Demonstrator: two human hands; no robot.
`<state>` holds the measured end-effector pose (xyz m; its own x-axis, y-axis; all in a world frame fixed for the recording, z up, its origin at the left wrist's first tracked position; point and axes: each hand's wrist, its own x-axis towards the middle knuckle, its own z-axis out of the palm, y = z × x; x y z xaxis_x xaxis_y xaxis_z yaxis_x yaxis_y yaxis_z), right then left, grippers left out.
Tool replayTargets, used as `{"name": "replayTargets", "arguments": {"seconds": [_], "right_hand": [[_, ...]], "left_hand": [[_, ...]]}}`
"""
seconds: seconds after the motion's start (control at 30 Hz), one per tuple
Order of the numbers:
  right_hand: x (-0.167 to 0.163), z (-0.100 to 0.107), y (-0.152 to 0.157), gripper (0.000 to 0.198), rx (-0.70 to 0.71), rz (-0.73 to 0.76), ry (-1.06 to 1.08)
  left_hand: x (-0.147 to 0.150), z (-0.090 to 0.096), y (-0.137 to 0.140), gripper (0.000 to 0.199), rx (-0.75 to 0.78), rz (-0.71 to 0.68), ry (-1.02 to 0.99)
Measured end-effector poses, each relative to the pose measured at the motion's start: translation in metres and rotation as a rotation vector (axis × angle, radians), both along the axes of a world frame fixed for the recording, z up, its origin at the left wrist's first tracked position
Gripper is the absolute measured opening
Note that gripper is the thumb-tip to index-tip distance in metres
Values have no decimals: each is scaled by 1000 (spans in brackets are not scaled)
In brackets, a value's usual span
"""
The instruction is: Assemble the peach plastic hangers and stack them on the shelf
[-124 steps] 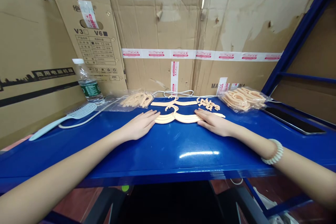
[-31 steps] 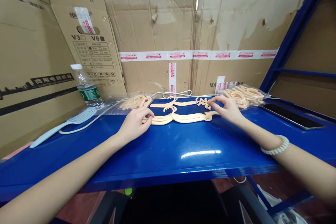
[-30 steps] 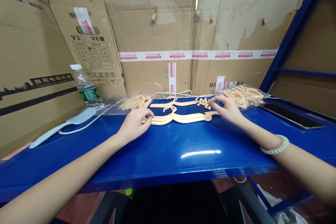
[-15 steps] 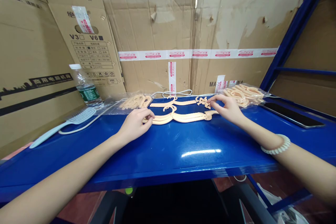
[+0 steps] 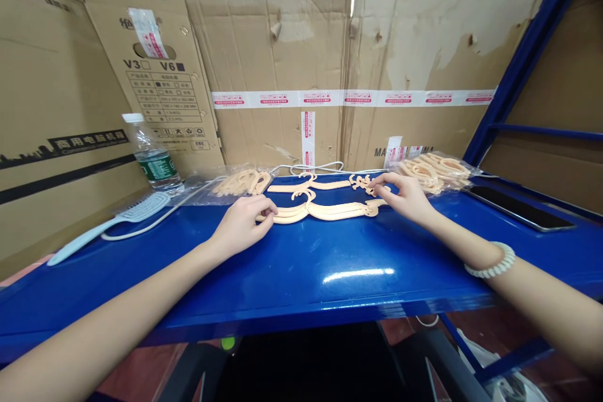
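Observation:
A tan plastic clothes hanger (image 5: 335, 210) with a curved hook lies across the table before me. My left hand (image 5: 245, 221) has thumb and fingers closed around its left end. Behind it lies a second tan hanger (image 5: 330, 185). At the right, small tan hooks (image 5: 358, 182) sit in a pile, and the fingertips of my right hand (image 5: 404, 195) pinch at the pile's right edge. One hook seems to be between them, mostly hidden. A flat tan piece (image 5: 375, 206) joins the front hanger's right end, below my right fingers.
Clear bags of tan parts lie at the left (image 5: 242, 182) and right (image 5: 431, 171). A water bottle (image 5: 157, 166), a hairbrush (image 5: 141, 207) and a white cable (image 5: 136, 235) are on the left; a phone (image 5: 521, 207) is on the right. Cardboard (image 5: 277, 44) walls the back.
The view has shifted slightly. Both hands stay at nearly the same spots, left on the hanger's end and right at the small hooks.

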<state>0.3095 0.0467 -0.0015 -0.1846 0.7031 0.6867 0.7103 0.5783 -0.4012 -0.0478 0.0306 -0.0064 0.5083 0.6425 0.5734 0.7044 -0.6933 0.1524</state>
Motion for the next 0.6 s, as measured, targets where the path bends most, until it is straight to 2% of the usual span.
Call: {"name": "replayTargets", "arguments": {"seconds": [0.37,0.5,0.6], "right_hand": [[9,-4,11,19,-29,-50,-32],[10,0,27,20,-58,-51,-165],[6,10,45,22,-110,-22,-348]], "left_hand": [[0,-2,-2,16,-39,49,-21],[1,8,7,18,-93,17,-22],[4,22,25,28,-144,-32,-24]]}}
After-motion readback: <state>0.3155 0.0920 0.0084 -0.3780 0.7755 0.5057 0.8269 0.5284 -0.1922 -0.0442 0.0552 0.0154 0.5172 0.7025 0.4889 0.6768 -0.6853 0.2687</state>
